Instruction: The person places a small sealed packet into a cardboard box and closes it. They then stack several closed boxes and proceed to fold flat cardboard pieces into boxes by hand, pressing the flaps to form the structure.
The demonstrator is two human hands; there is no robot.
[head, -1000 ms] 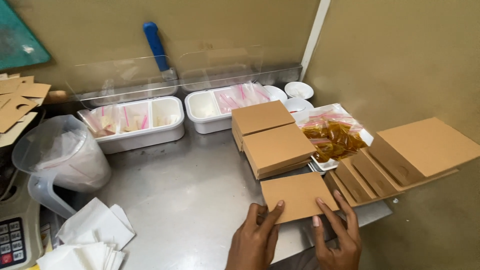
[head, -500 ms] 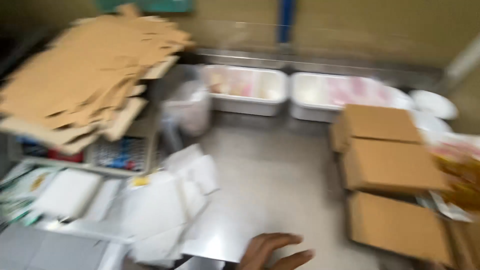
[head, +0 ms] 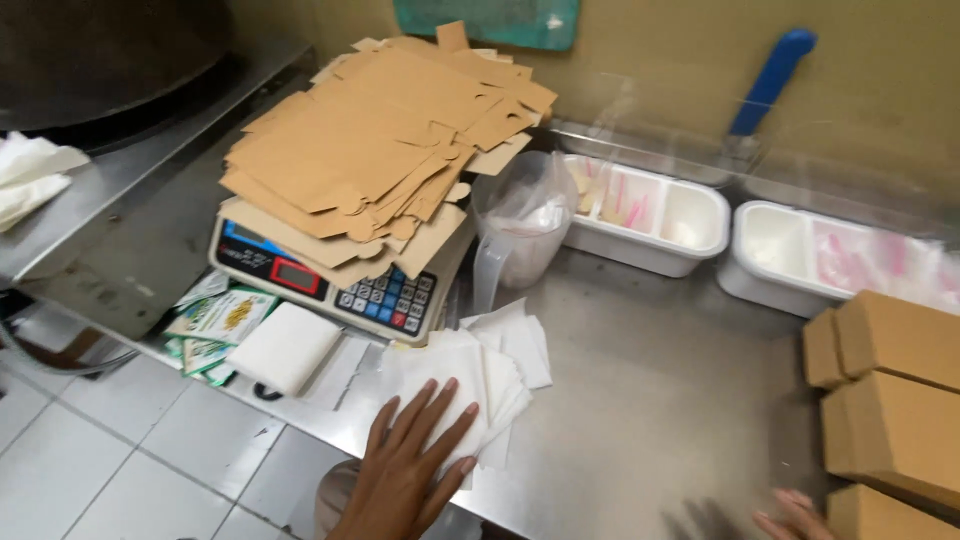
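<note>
Your left hand (head: 410,470) is bare: no glove, ring or sleeve in view. Of your right hand (head: 795,512) only bare fingertips show, nails unpainted.

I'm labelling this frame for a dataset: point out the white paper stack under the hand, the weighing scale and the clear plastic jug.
white paper stack (head: 500,365), head view, on the bare top sheet.
weighing scale (head: 385,297), head view, on its keypad.
clear plastic jug (head: 525,225), head view, on its side wall.
</note>
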